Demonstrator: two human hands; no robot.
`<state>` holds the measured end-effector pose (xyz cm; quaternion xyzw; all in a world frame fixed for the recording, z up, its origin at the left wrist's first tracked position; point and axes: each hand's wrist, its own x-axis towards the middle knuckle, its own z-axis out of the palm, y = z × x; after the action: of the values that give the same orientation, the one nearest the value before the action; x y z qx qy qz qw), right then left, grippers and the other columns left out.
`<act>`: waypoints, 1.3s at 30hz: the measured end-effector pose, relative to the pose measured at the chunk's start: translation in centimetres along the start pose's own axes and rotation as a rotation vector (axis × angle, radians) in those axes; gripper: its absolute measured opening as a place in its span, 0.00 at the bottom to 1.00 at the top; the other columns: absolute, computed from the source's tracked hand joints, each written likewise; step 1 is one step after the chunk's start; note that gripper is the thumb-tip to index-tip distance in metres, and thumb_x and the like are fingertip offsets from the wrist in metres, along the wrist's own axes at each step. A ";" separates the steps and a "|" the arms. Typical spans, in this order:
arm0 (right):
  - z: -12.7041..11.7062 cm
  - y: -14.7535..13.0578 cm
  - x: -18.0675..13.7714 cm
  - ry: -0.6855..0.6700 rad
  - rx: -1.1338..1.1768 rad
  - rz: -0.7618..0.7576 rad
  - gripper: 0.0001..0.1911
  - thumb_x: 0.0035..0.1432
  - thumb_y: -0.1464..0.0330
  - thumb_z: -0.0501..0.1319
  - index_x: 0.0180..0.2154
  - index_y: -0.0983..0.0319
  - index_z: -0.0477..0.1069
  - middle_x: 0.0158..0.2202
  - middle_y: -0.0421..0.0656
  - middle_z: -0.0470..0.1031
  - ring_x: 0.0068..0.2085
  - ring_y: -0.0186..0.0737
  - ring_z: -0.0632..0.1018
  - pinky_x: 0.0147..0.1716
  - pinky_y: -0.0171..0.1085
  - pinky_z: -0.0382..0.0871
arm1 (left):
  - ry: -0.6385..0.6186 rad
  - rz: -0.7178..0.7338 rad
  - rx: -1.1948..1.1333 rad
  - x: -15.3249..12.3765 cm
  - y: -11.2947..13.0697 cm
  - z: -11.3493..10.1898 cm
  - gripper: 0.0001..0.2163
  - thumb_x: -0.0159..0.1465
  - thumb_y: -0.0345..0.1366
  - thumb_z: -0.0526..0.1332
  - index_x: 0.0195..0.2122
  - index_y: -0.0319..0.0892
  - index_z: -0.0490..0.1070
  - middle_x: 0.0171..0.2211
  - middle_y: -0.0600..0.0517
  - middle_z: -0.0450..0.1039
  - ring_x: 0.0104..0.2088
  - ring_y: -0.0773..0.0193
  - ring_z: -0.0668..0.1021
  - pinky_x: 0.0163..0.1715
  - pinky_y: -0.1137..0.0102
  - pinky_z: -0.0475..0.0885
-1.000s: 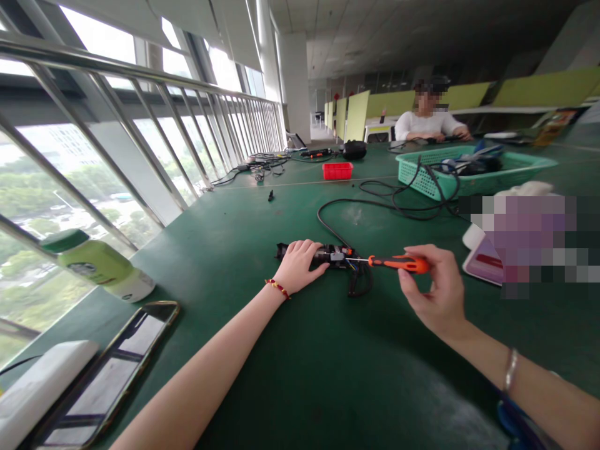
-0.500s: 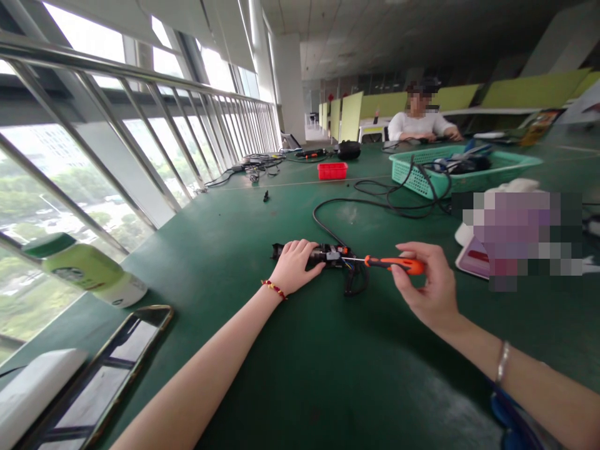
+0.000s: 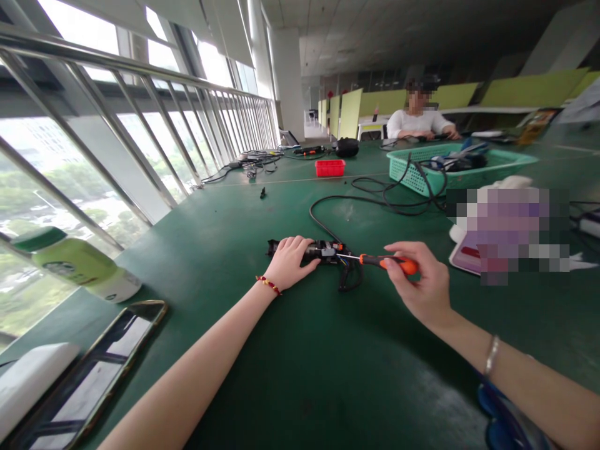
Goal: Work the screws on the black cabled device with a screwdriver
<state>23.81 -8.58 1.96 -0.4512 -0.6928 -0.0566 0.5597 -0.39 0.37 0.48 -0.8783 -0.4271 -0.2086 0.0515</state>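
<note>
A black corded handheld device, its inner parts and coloured wires showing, lies on the green table. Over its left part my left hand is wrapped, holding it against the tabletop. My right hand grips the orange and black handle of a screwdriver between thumb and fingers. The screwdriver lies nearly level, its thin shaft pointing left with the tip at the device's exposed section. Whether the tip sits in a screw is too small to tell. A black loop-shaped part hangs off the device's near side.
A black cable runs from the device toward a green basket of tools. Beyond are a small red bin and a seated person. At left lie a phone, a white box and a green-capped bottle.
The view has shifted slightly, so everything sits a little further left. Both hands keep their hold; the fingers of my right hand have shifted slightly around the screwdriver handle.
</note>
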 end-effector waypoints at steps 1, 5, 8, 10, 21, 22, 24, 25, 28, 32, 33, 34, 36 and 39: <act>0.0 0.1 0.0 0.020 0.015 -0.011 0.10 0.53 0.70 0.60 0.40 0.58 0.67 0.34 0.42 0.72 0.34 0.38 0.74 0.34 0.40 0.70 | -0.002 0.000 -0.001 0.0 0.0 0.0 0.18 0.63 0.45 0.53 0.49 0.42 0.64 0.43 0.47 0.68 0.45 0.55 0.69 0.49 0.59 0.63; 0.2 0.2 0.0 0.079 0.069 -0.015 0.17 0.52 0.71 0.60 0.45 0.59 0.65 0.37 0.43 0.70 0.36 0.39 0.74 0.35 0.40 0.70 | -0.005 -0.003 -0.008 0.0 0.1 -0.1 0.17 0.62 0.45 0.54 0.49 0.42 0.64 0.43 0.47 0.68 0.44 0.55 0.69 0.49 0.58 0.63; 0.0 0.1 0.1 0.018 0.010 0.012 0.05 0.54 0.69 0.59 0.36 0.58 0.69 0.30 0.40 0.71 0.30 0.37 0.73 0.31 0.39 0.69 | -0.005 -0.004 -0.006 0.0 0.1 -0.2 0.17 0.62 0.45 0.54 0.49 0.42 0.64 0.43 0.47 0.68 0.45 0.55 0.69 0.49 0.59 0.63; 0.0 0.0 0.1 -0.013 -0.016 0.015 0.03 0.55 0.67 0.58 0.34 0.58 0.69 0.28 0.40 0.72 0.30 0.37 0.73 0.31 0.39 0.69 | -0.004 -0.006 -0.004 0.0 0.2 -0.2 0.17 0.62 0.45 0.54 0.49 0.42 0.64 0.43 0.47 0.68 0.45 0.55 0.69 0.49 0.59 0.63; -0.2 0.1 -0.1 -0.042 -0.011 -0.017 0.04 0.56 0.68 0.58 0.36 0.58 0.69 0.30 0.40 0.72 0.28 0.36 0.73 0.29 0.39 0.68 | -0.002 -0.003 0.002 0.0 0.1 0.1 0.18 0.62 0.46 0.53 0.49 0.41 0.64 0.43 0.47 0.67 0.45 0.54 0.69 0.50 0.59 0.62; -0.1 0.1 -0.1 -0.040 -0.005 -0.006 0.06 0.56 0.68 0.58 0.38 0.58 0.69 0.31 0.41 0.72 0.28 0.36 0.73 0.29 0.39 0.69 | -0.002 -0.004 0.003 0.0 0.0 0.1 0.18 0.63 0.46 0.53 0.49 0.41 0.64 0.43 0.47 0.67 0.45 0.54 0.69 0.51 0.59 0.62; 0.0 0.2 -0.2 0.009 0.021 0.003 0.12 0.56 0.69 0.58 0.43 0.58 0.67 0.35 0.43 0.71 0.32 0.38 0.74 0.33 0.40 0.70 | -0.005 -0.005 0.007 0.0 0.0 0.1 0.18 0.63 0.46 0.53 0.49 0.42 0.64 0.43 0.47 0.67 0.45 0.54 0.69 0.51 0.59 0.62; 0.0 0.3 -0.2 0.038 0.038 -0.007 0.14 0.55 0.69 0.58 0.45 0.58 0.66 0.38 0.44 0.71 0.35 0.40 0.74 0.35 0.41 0.71 | -0.006 -0.004 0.008 0.0 0.0 0.1 0.18 0.63 0.46 0.53 0.49 0.42 0.64 0.43 0.47 0.67 0.45 0.54 0.69 0.51 0.59 0.62; 0.1 0.3 -0.2 0.058 0.059 -0.031 0.15 0.55 0.70 0.58 0.46 0.59 0.65 0.40 0.45 0.70 0.38 0.41 0.74 0.37 0.42 0.70 | -0.005 0.001 0.011 0.0 0.0 0.1 0.18 0.63 0.46 0.53 0.49 0.41 0.64 0.43 0.47 0.67 0.45 0.54 0.69 0.51 0.59 0.62; 0.0 0.3 -0.2 -0.025 0.005 0.016 0.05 0.56 0.68 0.58 0.37 0.58 0.69 0.31 0.40 0.71 0.29 0.36 0.73 0.31 0.39 0.68 | -0.001 0.005 0.007 0.0 0.0 0.2 0.18 0.63 0.46 0.53 0.49 0.41 0.64 0.43 0.47 0.67 0.45 0.55 0.69 0.50 0.59 0.62; 0.0 0.4 -0.2 -0.019 0.011 0.022 0.06 0.56 0.68 0.58 0.38 0.58 0.69 0.31 0.40 0.71 0.29 0.37 0.73 0.31 0.39 0.68 | -0.001 0.004 0.007 0.0 0.0 0.2 0.18 0.63 0.46 0.53 0.49 0.41 0.64 0.43 0.47 0.68 0.45 0.55 0.69 0.50 0.59 0.62; 0.1 0.5 -0.2 0.003 0.029 0.021 0.08 0.55 0.69 0.59 0.40 0.58 0.68 0.33 0.41 0.71 0.31 0.37 0.73 0.31 0.40 0.69 | -0.001 0.002 0.009 0.0 0.0 0.2 0.18 0.63 0.46 0.53 0.49 0.41 0.64 0.43 0.47 0.68 0.45 0.54 0.69 0.50 0.59 0.62; 0.2 0.6 -0.2 0.069 0.070 -0.006 0.15 0.54 0.70 0.60 0.45 0.59 0.66 0.38 0.44 0.70 0.35 0.40 0.74 0.35 0.42 0.70 | -0.002 0.002 0.016 0.0 0.0 0.2 0.18 0.63 0.46 0.53 0.49 0.41 0.64 0.43 0.47 0.68 0.45 0.54 0.69 0.50 0.59 0.62; 0.2 0.6 -0.2 0.079 0.076 -0.039 0.16 0.52 0.71 0.60 0.45 0.59 0.66 0.39 0.45 0.70 0.37 0.42 0.74 0.36 0.43 0.70 | 0.001 0.004 0.019 0.0 0.0 0.2 0.18 0.63 0.46 0.53 0.48 0.41 0.64 0.43 0.47 0.68 0.45 0.54 0.69 0.50 0.59 0.62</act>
<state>24.05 -8.22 1.43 -0.4132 -0.6807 -0.0588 0.6021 -0.34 0.38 0.33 -0.8784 -0.4274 -0.2051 0.0604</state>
